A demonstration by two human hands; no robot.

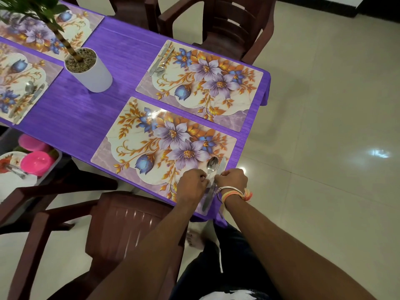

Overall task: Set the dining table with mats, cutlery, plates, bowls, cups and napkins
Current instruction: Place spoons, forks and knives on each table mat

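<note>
Several floral mats lie on the purple table. On the nearest mat, at its right end, a spoon and a knife lie side by side. My left hand pinches the spoon's handle. My right hand, with bangle and thread on the wrist, is closed on the knife's middle. The far right mat carries a knife and spoon at its left end. The left mat also holds cutlery.
A white pot with a plant stands mid-table. Brown plastic chairs stand near me and at the far side. A tray at the left holds pink bowls, a plate and more cutlery. Glossy tiled floor lies to the right.
</note>
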